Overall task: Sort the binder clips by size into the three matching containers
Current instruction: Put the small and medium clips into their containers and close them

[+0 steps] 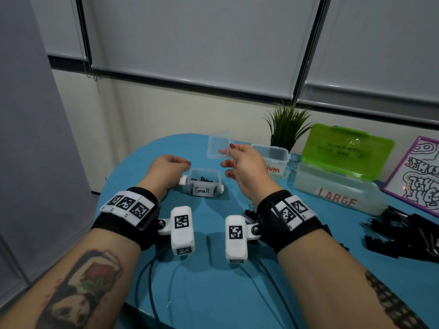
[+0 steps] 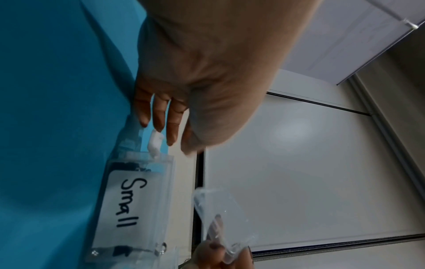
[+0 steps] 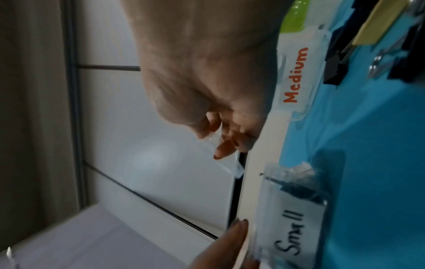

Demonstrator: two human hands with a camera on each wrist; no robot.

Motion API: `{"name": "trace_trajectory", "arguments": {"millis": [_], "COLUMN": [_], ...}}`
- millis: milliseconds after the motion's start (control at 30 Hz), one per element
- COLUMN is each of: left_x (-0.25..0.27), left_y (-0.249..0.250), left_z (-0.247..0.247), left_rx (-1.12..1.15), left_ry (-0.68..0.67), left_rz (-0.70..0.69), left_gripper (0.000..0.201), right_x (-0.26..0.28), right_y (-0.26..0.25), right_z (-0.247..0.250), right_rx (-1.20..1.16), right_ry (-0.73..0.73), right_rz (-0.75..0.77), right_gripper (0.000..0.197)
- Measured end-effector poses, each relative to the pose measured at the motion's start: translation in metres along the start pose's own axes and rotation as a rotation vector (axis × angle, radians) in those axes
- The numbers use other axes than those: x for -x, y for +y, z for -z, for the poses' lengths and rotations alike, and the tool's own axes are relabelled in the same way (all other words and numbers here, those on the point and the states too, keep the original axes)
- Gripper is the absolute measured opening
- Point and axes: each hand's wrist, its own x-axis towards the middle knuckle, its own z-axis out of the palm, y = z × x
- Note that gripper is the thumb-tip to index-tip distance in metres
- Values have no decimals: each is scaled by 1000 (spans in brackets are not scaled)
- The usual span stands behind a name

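Labels: "Small" box [image 1: 204,185], "Medium" tub [image 1: 273,162], "LARGE" case [image 1: 337,188].
Your right hand [image 1: 242,167]: pinches clear lid [image 1: 217,144].
Your left hand [image 1: 166,172]: fingers loosely curled, seemingly holding nothing.
Desk's right edge: black clips [image 1: 399,233].

"Medium" label [image 1: 273,169] half behind right hand [image 1: 242,167]

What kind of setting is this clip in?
Probably an office or meeting room set up for a desk task: roller blinds over the windows, a blue table, and a small potted plant beside labelled plastic containers.
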Motion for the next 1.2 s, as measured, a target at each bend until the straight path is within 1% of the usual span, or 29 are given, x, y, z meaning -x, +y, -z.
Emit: {"name": "trace_trajectory", "arguments": {"millis": [33,67,100,167,233,267,333,400,533,600,633,733,833,867,933,1033,1100,1133,1200], "left_x": [1,5,9,16,23,25,26,26,27,22,18,15,16,13,13,12,13,13,11], "left_y": [1,4,6,8,9,9,8,7,7,4,2,3,4,2,2,7,12,14,16], "left_z": [0,0,-1,-6,-12,-14,-18,-20,-23,-24,-25,-25,-23,-22,-22,-24,-21,-18,-7], "left_rx": [2,-10,-56,-157,-245,-268,-255,-232,-221,-170,-154,-139,-210,-249,-276,-242,-239,-212,-148], "left_ry": [-27,-61,-102,-218,-328,-368,-384,-375,-365,-350,-341,-309,-250,-228,-222,-197,-162,-119,7], "left_rz": [-8,-22,-53,-102,-138,-144,-125,-103,-57,-15,-5,16,-3,-11,-15,1,-18,-26,-7], "left_gripper": [34,47,53,55,58,60,62,64,70,75,74,59,24,19,21,32,35,36,37], "right_x": [2,4,4,6,5,4,4,5,5,6,7,10,12,12,13,12,12,12,12], "right_y": [-2,-5,-6,-8,-9,-8,-7,-6,-4,-4,-4,0,4,5,8,9,8,8,7], "right_z": [-1,0,1,4,8,9,10,9,12,15,16,16,11,10,8,7,7,7,8], "right_rx": [-119,-194,-233,-259,-262,-266,-271,-260,-293,-263,-223,-65,76,120,183,204,205,202,201], "right_ry": [-42,-76,-99,-113,-97,-89,-89,-100,-63,-63,-74,-109,-109,-107,-98,-95,-111,-120,-133], "right_rz": [-87,-168,-229,-274,-266,-266,-289,-334,-399,-435,-455,-487,-484,-477,-452,-411,-392,-383,-368], "right_gripper": [11,16,22,32,35,35,34,34,23,21,19,18,14,13,12,11,12,10,8]}}
